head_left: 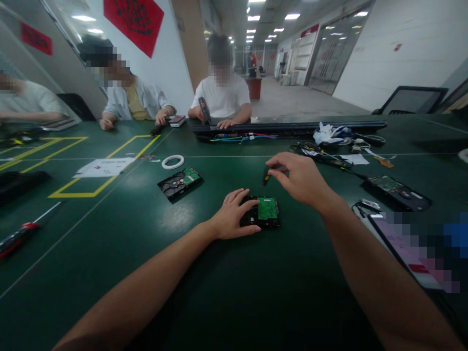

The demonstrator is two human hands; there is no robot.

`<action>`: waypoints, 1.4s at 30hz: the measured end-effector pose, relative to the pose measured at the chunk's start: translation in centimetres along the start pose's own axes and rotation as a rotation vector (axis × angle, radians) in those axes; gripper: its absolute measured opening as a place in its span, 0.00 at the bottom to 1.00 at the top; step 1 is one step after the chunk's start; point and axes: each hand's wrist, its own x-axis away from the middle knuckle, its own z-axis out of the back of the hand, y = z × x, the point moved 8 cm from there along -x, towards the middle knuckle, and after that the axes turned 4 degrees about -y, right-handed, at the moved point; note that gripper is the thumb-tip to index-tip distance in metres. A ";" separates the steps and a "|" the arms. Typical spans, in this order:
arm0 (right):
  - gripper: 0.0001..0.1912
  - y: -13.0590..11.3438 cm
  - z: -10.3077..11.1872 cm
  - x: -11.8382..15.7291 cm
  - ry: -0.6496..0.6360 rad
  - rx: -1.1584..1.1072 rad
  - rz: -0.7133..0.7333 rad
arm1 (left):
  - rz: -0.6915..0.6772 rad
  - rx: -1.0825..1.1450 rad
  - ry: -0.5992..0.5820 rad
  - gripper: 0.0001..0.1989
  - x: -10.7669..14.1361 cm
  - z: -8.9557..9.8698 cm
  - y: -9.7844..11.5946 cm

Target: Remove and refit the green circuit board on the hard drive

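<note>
A black hard drive with a green circuit board (pixel 268 208) lies on the dark green table in front of me. Over its left part rests my left hand (pixel 234 214), fingers spread, with the thumb along the near edge and the fingers on the top and far side. My right hand (pixel 298 176) is closed round the handle of a small black and yellow screwdriver (pixel 266 176), held upright above the drive's far edge. Its thin shaft points down; whether the tip touches the drive cannot be made out.
Another hard drive (pixel 180 184) and a white tape ring (pixel 172 162) lie to the left. At the right are a third drive (pixel 398 191), cables and a tablet (pixel 405 248). A red screwdriver (pixel 18 239) lies far left. People sit across the table.
</note>
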 end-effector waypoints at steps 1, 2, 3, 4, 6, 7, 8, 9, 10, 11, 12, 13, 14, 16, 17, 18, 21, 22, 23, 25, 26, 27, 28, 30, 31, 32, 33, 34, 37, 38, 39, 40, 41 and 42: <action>0.09 0.0 0.0 0.0 0.003 -0.002 0.000 | -0.017 -0.006 -0.009 0.42 0.0 -0.1 0.0; 0.09 0.0 -0.1 0.0 0.005 -0.003 -0.004 | -0.029 -0.008 -0.015 0.42 -0.1 -0.1 0.1; 0.09 0.1 -0.2 0.1 0.006 -0.002 -0.014 | -0.038 -0.008 -0.017 0.41 -0.1 -0.2 0.1; 0.09 0.3 -0.3 0.1 0.005 0.000 -0.028 | -0.043 -0.006 -0.014 0.40 -0.1 -0.2 0.2; 0.09 0.5 -0.5 0.1 0.002 0.003 -0.053 | -0.047 -0.003 -0.008 0.38 -0.2 -0.2 0.2; 0.10 0.6 -0.6 0.1 0.002 0.003 -0.059 | -0.049 -0.004 -0.004 0.37 -0.2 -0.2 0.2; 0.10 0.7 -0.6 0.1 0.002 0.001 -0.060 | -0.051 -0.007 -0.003 0.36 -0.2 -0.3 0.3; 0.10 0.7 -0.6 0.2 0.003 -0.001 -0.059 | -0.053 -0.010 -0.005 0.36 -0.2 -0.3 0.3; 0.10 0.6 -0.6 0.2 0.002 0.000 -0.056 | -0.053 -0.013 -0.007 0.35 -0.2 -0.3 0.3; 0.09 0.6 -0.6 0.2 0.001 0.005 -0.053 | -0.051 -0.014 -0.008 0.35 -0.2 -0.3 0.3; 0.09 0.5 -0.6 0.2 0.000 0.013 -0.052 | -0.048 -0.013 -0.008 0.35 -0.2 -0.3 0.3; 0.09 0.4 -0.6 0.2 -0.001 0.025 -0.051 | -0.045 -0.012 -0.007 0.35 -0.2 -0.2 0.3; 0.09 0.3 -0.5 0.2 0.000 0.038 -0.051 | -0.042 -0.012 -0.005 0.34 -0.2 -0.2 0.3; 0.09 0.1 -0.4 0.2 0.003 0.062 -0.053 | -0.042 -0.011 -0.004 0.34 -0.2 -0.2 0.3; 0.08 0.0 -0.4 0.2 0.006 0.070 -0.052 | -0.045 -0.012 -0.005 0.34 -0.2 -0.2 0.3; 0.08 0.0 -0.4 0.1 0.008 0.076 -0.049 | -0.047 -0.013 -0.005 0.34 -0.2 -0.2 0.3; 0.05 0.0 -0.5 0.0 0.017 0.091 -0.033 | -0.054 -0.018 -0.002 0.33 -0.2 -0.3 0.3; 0.05 0.0 -0.6 -0.1 0.021 0.098 -0.031 | -0.055 -0.021 -0.002 0.33 -0.2 -0.3 0.3; 0.04 0.1 -0.6 -0.1 0.022 0.106 -0.030 | -0.057 -0.021 -0.004 0.33 -0.2 -0.4 0.3; 0.04 0.4 -0.6 -0.1 0.029 0.130 -0.032 | -0.060 -0.017 -0.003 0.34 -0.3 -0.5 0.2; 0.04 0.5 -0.6 -0.1 0.033 0.144 -0.034 | -0.062 -0.013 -0.002 0.34 -0.3 -0.5 0.1; 0.04 0.6 -0.5 -0.1 0.039 0.157 -0.037 | -0.063 -0.009 0.000 0.34 -0.3 -0.6 0.1; 0.04 0.6 -0.5 -0.1 0.044 0.166 -0.040 | -0.065 -0.006 0.001 0.34 -0.3 -0.6 0.0; 0.05 0.6 -0.4 0.0 0.049 0.169 -0.042 | -0.067 -0.004 0.003 0.34 -0.4 -0.6 0.0; 0.06 0.5 -0.4 -0.1 0.049 0.164 -0.041 | -0.068 -0.005 0.003 0.34 -0.4 -0.6 0.0; 0.06 0.3 -0.4 -0.1 0.049 0.157 -0.038 | -0.069 -0.008 0.004 0.34 -0.4 -0.6 0.0; 0.06 0.2 -0.4 -0.1 0.046 0.146 -0.034 | -0.070 -0.011 0.003 0.34 -0.4 -0.6 0.0; 0.06 0.1 -0.4 -0.1 0.039 0.133 -0.031 | -0.071 -0.015 0.001 0.34 -0.4 -0.5 0.1; 0.08 0.5 -0.5 -0.1 -0.019 0.079 -0.037 | -0.070 -0.026 -0.010 0.34 -0.3 -0.4 0.3; 0.10 0.8 -0.7 0.0 -0.054 0.068 -0.047 | -0.066 -0.028 -0.012 0.35 -0.3 -0.4 0.3; 0.11 1.1 -0.6 0.1 -0.061 0.075 -0.062 | -0.061 -0.030 -0.014 0.35 -0.3 -0.3 0.4; 0.12 1.5 -0.6 0.1 -0.067 0.078 -0.073 | -0.055 -0.031 -0.014 0.35 -0.3 -0.3 0.4; 0.13 1.8 -0.6 0.2 -0.066 0.074 -0.086 | -0.051 -0.031 -0.014 0.35 -0.3 -0.3 0.4; 0.14 2.0 -0.6 0.2 -0.064 0.063 -0.095 | -0.048 -0.030 -0.011 0.35 -0.3 -0.3 0.4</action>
